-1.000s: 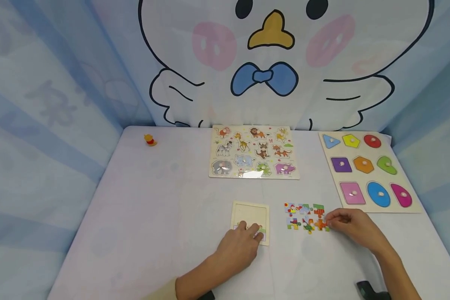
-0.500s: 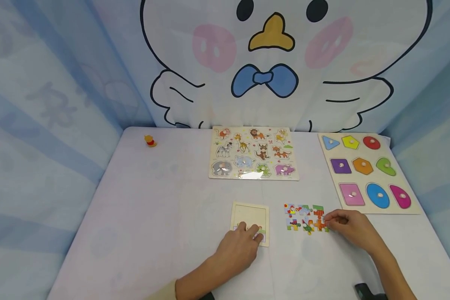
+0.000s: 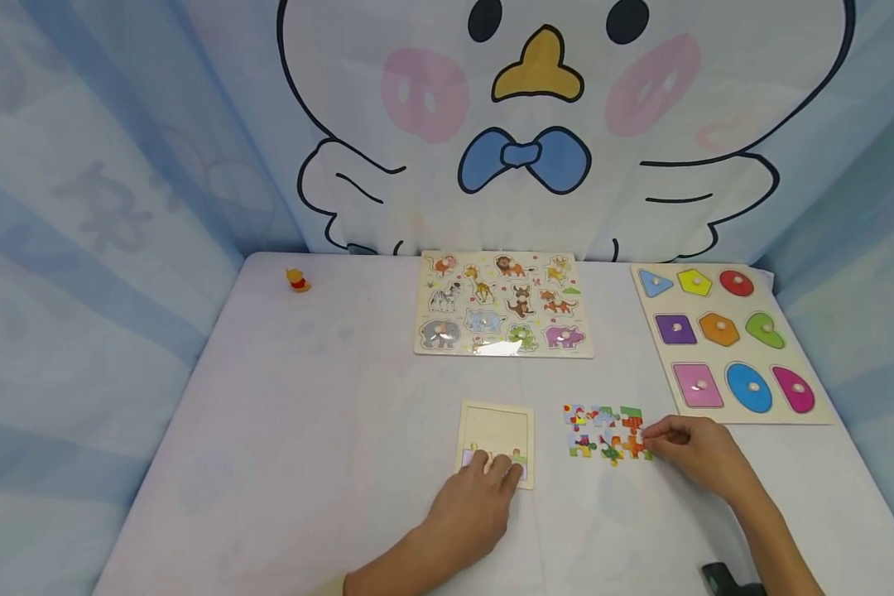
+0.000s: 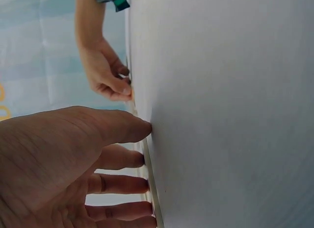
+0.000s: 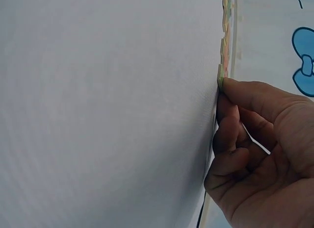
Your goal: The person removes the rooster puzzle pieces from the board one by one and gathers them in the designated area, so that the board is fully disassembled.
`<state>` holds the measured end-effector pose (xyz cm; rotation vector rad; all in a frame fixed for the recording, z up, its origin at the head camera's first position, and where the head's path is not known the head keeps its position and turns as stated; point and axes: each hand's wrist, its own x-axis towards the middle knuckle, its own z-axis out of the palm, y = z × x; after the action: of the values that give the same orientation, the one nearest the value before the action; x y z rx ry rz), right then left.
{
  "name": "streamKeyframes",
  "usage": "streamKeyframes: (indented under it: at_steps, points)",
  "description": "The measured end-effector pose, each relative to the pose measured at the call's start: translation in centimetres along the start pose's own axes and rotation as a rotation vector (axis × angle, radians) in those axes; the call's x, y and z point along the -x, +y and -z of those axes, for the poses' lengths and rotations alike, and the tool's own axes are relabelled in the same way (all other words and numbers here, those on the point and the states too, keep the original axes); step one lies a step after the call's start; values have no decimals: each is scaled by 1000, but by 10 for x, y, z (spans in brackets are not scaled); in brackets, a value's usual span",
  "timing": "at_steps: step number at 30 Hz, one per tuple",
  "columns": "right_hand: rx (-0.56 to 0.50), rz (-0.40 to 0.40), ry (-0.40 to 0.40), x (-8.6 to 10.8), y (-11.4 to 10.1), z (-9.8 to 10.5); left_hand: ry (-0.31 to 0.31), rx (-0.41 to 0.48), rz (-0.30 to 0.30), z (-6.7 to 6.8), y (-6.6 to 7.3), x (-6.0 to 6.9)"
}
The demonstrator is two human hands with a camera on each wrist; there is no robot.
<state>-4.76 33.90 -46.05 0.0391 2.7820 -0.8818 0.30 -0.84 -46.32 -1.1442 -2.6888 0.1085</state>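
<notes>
More of the tray (image 3: 497, 426) shows past the left hand (image 3: 473, 507), fingers (image 4: 120, 184) extended, while the right hand (image 3: 691, 451) pinches a puzzle piece (image 3: 636, 448)

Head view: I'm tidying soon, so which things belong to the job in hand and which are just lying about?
Apparently in the job:
jigsaw pieces, touched by the right hand
wooden tray, touched by the left hand

Apparently lying about:
animal board
shape board
yellow figurine

White-covered table (image 3: 305, 414), animal-picture board (image 3: 504, 308) at centre far edge, knobbed shape board (image 3: 732, 348) at far right, small yellow-and-red figure (image 3: 298, 281) near far left corner, blue-and-white curtains (image 3: 119, 273) both sides, cartoon backdrop (image 3: 540, 114) behind, blue bow tie (image 3: 521, 155) on it
</notes>
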Motion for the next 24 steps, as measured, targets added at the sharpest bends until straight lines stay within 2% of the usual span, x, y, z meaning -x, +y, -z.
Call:
streamKeyframes:
  at_steps: [2, 4, 10, 12, 15, 19, 24]
  points:
    - [-1, 1, 1, 0, -1, 0, -4, -11, -3, 1, 1, 2]
    - [0, -5, 1, 0, -3, -1, -35, -10, 2, 3, 3, 3]
    - [22, 0, -25, -1, -5, -1, -232, 27, 11, 11, 8, 6]
    - [38, 20, -37, -1, -8, 2, -270, 26, 9, 12, 10, 7]
    - [54, 67, -37, 0, -18, 6, -288, 6, 7, 12, 12, 9]
    - [52, 150, -21, 0, -44, 6, -272, -30, 10, 11, 15, 11]
    - [48, 275, -56, -3, -86, -14, -289, -39, 27, 12, 18, 10]
